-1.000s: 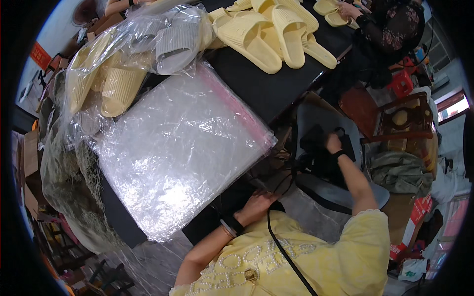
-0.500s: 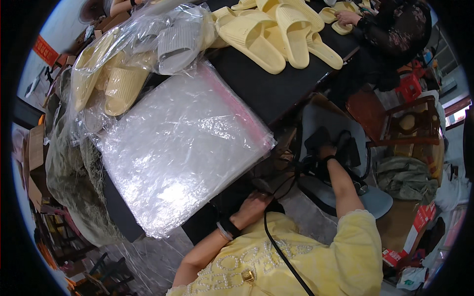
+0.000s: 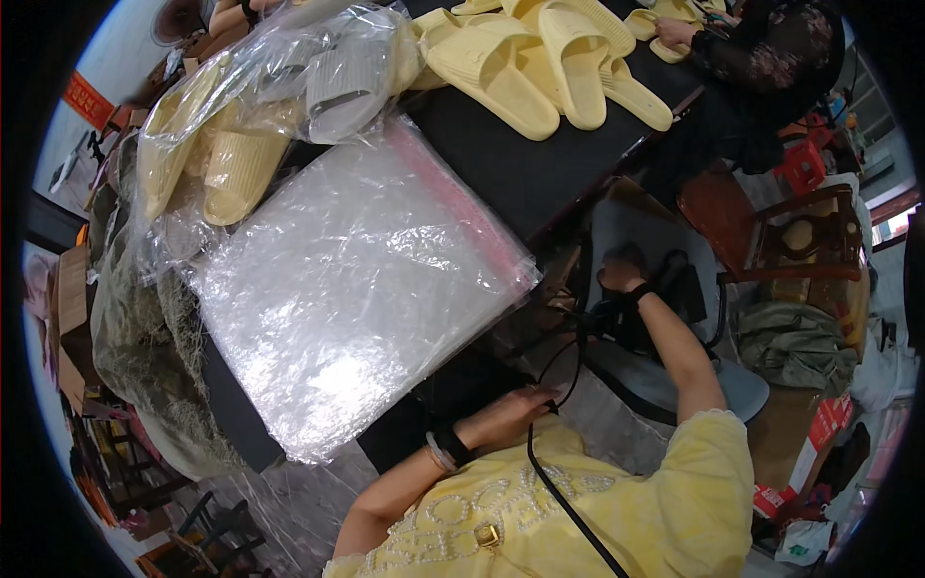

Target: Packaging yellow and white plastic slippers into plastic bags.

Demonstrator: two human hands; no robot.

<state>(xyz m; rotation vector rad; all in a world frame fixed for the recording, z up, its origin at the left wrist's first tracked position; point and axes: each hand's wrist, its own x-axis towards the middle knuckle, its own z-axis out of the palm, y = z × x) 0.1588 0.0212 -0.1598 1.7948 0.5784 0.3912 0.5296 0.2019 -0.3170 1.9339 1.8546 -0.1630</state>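
Note:
My left hand (image 3: 515, 414) is in front of my waist, its fingers closed round a black cable (image 3: 564, 496). The cable runs down across my yellow top and also loops up toward the chair. My right hand (image 3: 620, 275) reaches over the seat of a grey chair (image 3: 617, 217). It is closed at the edge of a small dark object (image 3: 631, 253) whose kind I cannot make out. Black straps or a bag (image 3: 682, 284) lie on the chair beside this hand. Both wrists wear black bands.
A stack of clear plastic bags (image 3: 337, 299) lies on the black table (image 3: 501, 183). Yellow slippers (image 3: 496, 77) are piled behind it, and bagged slippers (image 3: 246, 169) sit at the left. A co-worker's hand (image 3: 679, 34) touches slippers at the far right. A wooden chair (image 3: 800, 236) stands at the right.
My left hand has moved slightly right with the cable. My right hand has shifted a little left and away from me, and the dark object has turned with it.

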